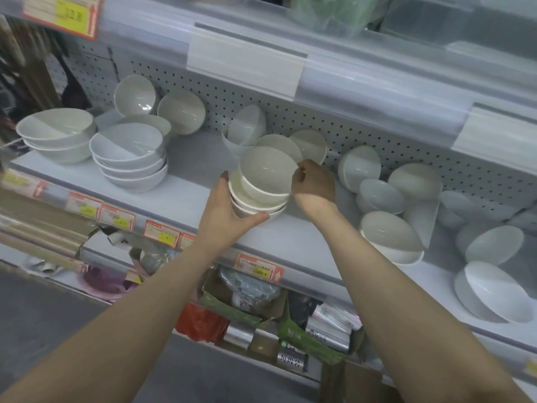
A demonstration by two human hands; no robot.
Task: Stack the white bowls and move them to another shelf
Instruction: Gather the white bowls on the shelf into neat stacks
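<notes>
At the far left a stack of white bowls [55, 132] sits at the end of the shelf [189, 196], its left side blurred. A second stack [130, 161] stands just beside it. Behind them two tilted bowls [135, 96] lean on edge near the pegboard back [377, 132]. The price tags [162, 232] along the shelf lip are too blurred to read.

In the middle, the left hand [223, 216] grips the held stack [255, 205] low down. The thumb runs along its base at the front, while the fingers wrap the left side and are mostly hidden behind the bowls. The stack is near the shelf's front edge; I cannot tell whether it rests there or is lifted. The top bowl [267, 173] sits nested in it, tilted toward the camera, and the right hand [313, 184] pinches its right rim with curled fingers.

Further right, loose bowls [389, 234] lie tumbled on their sides, the farthest blurred at the frame edge.
</notes>
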